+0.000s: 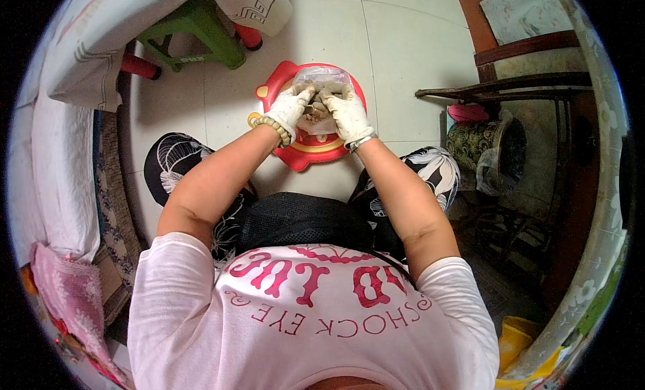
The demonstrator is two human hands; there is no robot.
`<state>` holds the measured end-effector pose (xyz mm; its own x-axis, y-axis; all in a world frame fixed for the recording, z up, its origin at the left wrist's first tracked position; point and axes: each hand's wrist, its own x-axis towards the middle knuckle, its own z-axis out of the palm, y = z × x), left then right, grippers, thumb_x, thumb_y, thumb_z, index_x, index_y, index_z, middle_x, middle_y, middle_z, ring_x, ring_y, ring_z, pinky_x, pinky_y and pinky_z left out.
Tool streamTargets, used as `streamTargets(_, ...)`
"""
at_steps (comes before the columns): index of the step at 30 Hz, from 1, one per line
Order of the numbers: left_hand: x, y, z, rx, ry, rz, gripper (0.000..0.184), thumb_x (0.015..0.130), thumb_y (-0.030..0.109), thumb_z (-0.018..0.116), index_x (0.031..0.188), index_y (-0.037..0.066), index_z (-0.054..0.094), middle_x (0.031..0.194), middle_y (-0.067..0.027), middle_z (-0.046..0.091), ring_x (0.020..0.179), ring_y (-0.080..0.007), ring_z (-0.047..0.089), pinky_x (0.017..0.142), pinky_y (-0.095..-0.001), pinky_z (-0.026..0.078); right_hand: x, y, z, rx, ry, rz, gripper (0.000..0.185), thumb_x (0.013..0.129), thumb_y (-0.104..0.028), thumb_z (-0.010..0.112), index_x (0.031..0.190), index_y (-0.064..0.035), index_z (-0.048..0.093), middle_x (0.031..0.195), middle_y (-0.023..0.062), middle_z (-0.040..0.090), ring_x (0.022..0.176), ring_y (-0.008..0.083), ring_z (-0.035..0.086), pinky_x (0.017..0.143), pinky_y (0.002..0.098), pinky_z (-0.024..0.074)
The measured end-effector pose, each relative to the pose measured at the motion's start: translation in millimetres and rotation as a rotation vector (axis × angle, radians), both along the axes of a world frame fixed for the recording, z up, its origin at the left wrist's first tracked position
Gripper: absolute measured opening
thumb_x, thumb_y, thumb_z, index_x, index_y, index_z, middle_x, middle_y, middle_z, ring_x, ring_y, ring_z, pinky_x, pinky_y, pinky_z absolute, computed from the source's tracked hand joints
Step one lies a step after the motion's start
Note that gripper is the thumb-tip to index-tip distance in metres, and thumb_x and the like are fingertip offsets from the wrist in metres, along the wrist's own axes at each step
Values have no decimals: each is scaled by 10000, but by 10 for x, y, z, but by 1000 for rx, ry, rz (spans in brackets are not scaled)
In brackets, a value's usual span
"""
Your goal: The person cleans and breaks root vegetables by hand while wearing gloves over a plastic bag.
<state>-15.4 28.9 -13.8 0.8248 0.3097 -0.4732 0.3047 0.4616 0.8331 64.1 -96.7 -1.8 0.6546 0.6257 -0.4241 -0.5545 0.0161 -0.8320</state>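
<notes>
My left hand (289, 111), in a white glove with a beaded bracelet at the wrist, is closed at the fingertips over a clear plastic bag. My right hand (347, 114), also gloved in white, is closed close beside it. What the fingertips pinch is too small to make out. The plastic bag (323, 73) lies on a red, round stool top (283, 72) with yellow details. Small brownish pieces (313, 120) show in the bag below and between my hands.
A green stool (195, 28) with red-capped legs near it stands at the upper left. A cloth-covered seat (70, 168) runs along the left. On the right are a dark wooden rack (504, 88) and a patterned round container (474, 147). Pale floor tiles (403, 67) surround the red stool.
</notes>
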Motion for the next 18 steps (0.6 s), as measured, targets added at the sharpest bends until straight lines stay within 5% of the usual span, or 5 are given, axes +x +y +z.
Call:
streamTargets(5,1,-85,201,-22,35,-10,391,890,282,553,1183,27,509,1070,-89,599,926,-166,592,778,-288,491,11,-15,42,-82,-134,-54,250,867,-111,579,1081,-16,492,931,83,598,772,137,604,675,247,522)
streamTargets(10,-11,-150,198,-18,-20,8,399,886,270,556,1197,28,491,1061,-109,597,911,-171,595,722,-292,501,-46,-3,3,-143,-38,34,214,908,-222,513,1046,-58,501,714,32,563,483,103,510,377,260,427)
streamTargets(13,-27,-141,189,25,36,16,457,893,306,538,1237,19,452,1044,-122,597,884,-179,593,723,-306,499,-120,19,37,-48,43,6,230,927,-253,473,1059,-67,448,659,9,523,437,85,470,352,224,390)
streamTargets(15,-9,-115,83,293,68,-61,546,898,418,498,1233,-10,446,1059,-97,585,945,-170,566,818,-286,465,-135,48,151,-94,-2,19,228,929,-254,469,1057,-71,424,641,4,508,428,84,464,342,221,380)
streamTargets(18,-28,-187,138,270,80,-26,565,901,455,471,1234,-2,448,1024,-92,594,881,-161,569,759,-276,473,-139,56,180,-164,-54,53,265,931,-265,466,1084,-58,404,662,11,523,458,76,482,364,209,394)
